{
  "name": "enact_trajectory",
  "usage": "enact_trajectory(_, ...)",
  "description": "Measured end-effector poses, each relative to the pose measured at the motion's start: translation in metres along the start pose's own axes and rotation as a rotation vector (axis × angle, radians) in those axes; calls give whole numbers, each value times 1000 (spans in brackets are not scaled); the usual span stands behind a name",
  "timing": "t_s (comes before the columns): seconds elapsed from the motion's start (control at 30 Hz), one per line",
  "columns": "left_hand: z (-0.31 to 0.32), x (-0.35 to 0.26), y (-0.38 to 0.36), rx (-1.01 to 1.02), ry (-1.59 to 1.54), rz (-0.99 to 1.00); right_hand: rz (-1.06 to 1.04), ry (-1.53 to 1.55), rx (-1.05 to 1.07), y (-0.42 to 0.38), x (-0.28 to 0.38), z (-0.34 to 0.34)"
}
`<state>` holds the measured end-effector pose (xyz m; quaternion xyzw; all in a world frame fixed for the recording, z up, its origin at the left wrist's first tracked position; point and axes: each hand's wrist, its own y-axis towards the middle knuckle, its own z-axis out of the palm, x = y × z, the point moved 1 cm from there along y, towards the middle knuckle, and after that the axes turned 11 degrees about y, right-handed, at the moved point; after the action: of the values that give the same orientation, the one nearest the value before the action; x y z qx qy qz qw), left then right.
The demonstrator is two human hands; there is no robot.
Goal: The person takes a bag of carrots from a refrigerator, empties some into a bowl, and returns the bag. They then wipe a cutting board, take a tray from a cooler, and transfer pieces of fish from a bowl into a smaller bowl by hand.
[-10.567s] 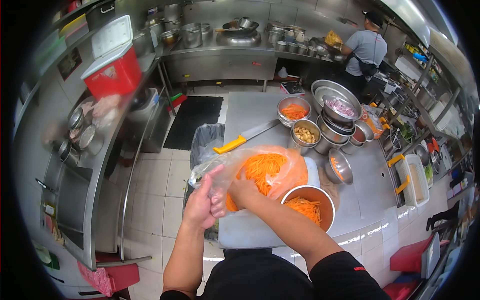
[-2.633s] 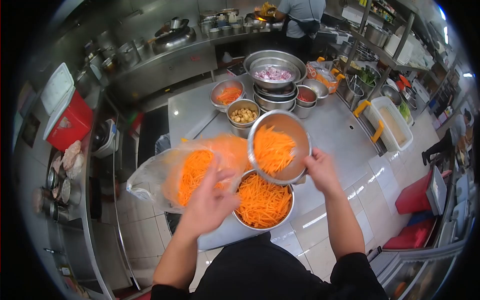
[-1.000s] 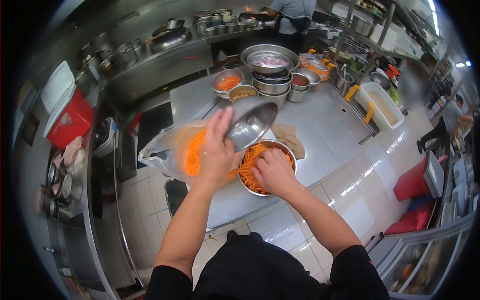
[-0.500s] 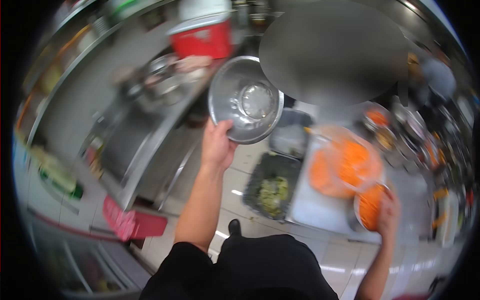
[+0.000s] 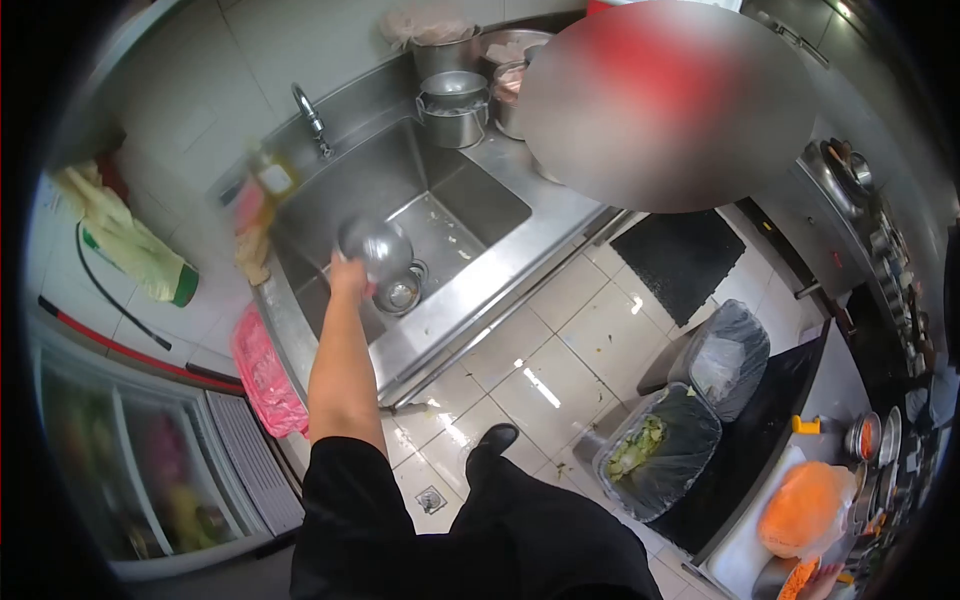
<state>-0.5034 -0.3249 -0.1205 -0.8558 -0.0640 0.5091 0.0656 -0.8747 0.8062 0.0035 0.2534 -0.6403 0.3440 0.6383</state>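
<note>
White-tiled floor borders a rectangular stainless-steel sink. Over the sink, the left hand has its fingers closed on the edge of a round, shiny metal bowl. At bottom right, the right hand, largely cut off, is beside shredded orange carrot; its grip cannot be told.

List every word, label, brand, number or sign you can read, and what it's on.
No text can be read.
Pale label on the yellowish bottle by the rectangular steel sink: too blurred.
Small red mark on the long steel counter front: too small to tell whether it's lettering.
Shiny round steel bowl in the left hand: blurred, no lettering visible.
</note>
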Motion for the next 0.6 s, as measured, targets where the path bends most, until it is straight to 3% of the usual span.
enact_trajectory(0.07, 3, 70, 40, 200, 160, -370, 84, -12, 9, -39, -9, 14)
enact_trajectory(0.17, 13, 134, 60, 408, 338, -644, 145, -21, 82, -62, -17, 17)
enact_trajectory(0.2, 15, 153, 70, 442, 383, -643, 150, -30, 141, -56, -23, 12)
enact_trajectory(0.27, 18, 161, 76, 369, 369, -649, 140, 1, -62, -135, -6, 61)
enact_trajectory(0.3, 16, 162, 80, 378, 416, -605, 127, -56, 103, -161, 3, 74)
enact_trajectory(0.37, 26, 187, 106, 396, 403, -452, 132, 50, 222, -172, 2, 74)
enact_trajectory(0.4, 31, 192, 115, 379, 360, -436, -7, 73, 300, -190, -3, 76)
enact_trajectory(0.43, 45, 215, 143, 482, 250, -386, -31, -27, 140, -227, 9, 102)
enact_trajectory(0.47, 50, 200, 149, 551, 336, -389, -92, -15, 162, -224, 2, 98)
enact_trajectory(0.53, 65, 163, 185, 493, 323, -313, -149, -290, -45, -257, 19, 141)
enact_trajectory(0.6, 79, 101, 215, 375, 172, -163, -288, -537, 49, -251, 21, 146)
